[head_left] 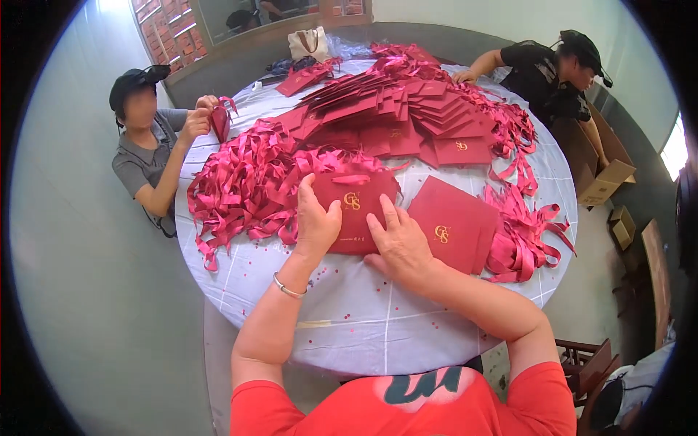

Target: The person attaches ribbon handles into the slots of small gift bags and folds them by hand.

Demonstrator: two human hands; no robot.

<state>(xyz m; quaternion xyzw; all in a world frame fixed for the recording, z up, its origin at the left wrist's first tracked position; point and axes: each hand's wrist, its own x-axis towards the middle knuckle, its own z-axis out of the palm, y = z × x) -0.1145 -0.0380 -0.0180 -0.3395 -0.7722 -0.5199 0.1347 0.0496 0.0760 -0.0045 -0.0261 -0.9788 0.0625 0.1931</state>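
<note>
A red paper gift bag (354, 225) with a gold emblem and a pink-red ribbon handle is between my two hands over the near middle of the table. My left hand (318, 221) holds its left edge, thumb at the front and fingers stretched upward. On the right side, my right hand (401, 247) lays its fingers over the bag's face, with the thumb by the lower edge. Close to that hand lies a small stack of flat red bags (454, 225). Left of the held bag is a thick heap of ribbon handles (243, 182).
A large pile of red bags (392, 109) covers the table's far half. More ribbons (527, 243) lie at right on the white-covered round table (342, 320). At left a person (149, 138) handles a red bag; at right another (556, 73) reaches into a cardboard box (600, 160).
</note>
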